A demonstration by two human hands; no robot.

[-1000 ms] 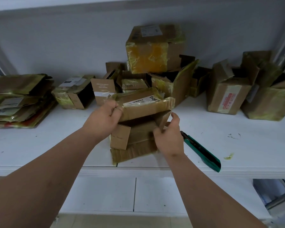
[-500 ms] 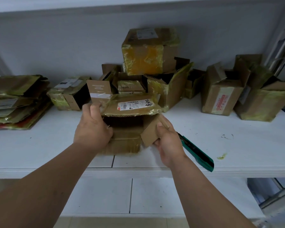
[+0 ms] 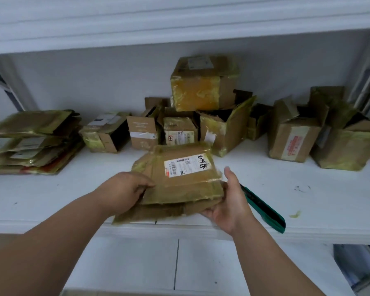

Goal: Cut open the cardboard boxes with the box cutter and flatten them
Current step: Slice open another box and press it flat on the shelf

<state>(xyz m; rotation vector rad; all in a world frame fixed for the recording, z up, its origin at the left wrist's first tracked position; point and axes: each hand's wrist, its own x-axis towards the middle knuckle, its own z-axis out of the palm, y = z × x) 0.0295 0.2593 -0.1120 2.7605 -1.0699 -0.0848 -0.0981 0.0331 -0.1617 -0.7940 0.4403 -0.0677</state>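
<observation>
A flattened cardboard box (image 3: 179, 184) with a white shipping label lies near the front edge of the white shelf (image 3: 308, 201). My left hand (image 3: 124, 193) grips its left edge, fingers curled over the cardboard. My right hand (image 3: 229, 201) holds its right side, thumb up along the edge and fingers under the lower flap. The green box cutter (image 3: 263, 208) lies on the shelf just right of my right hand, untouched.
A stack of flattened boxes (image 3: 30, 144) sits at the left. Several taped boxes (image 3: 203, 86) pile up at the back middle, and more boxes (image 3: 295, 137) stand at the right. A scrap of tape (image 3: 295, 214) lies near the front edge.
The box was open and standing between my hands; it is now pressed flat, label facing up. Both hands moved to its outer edges.
</observation>
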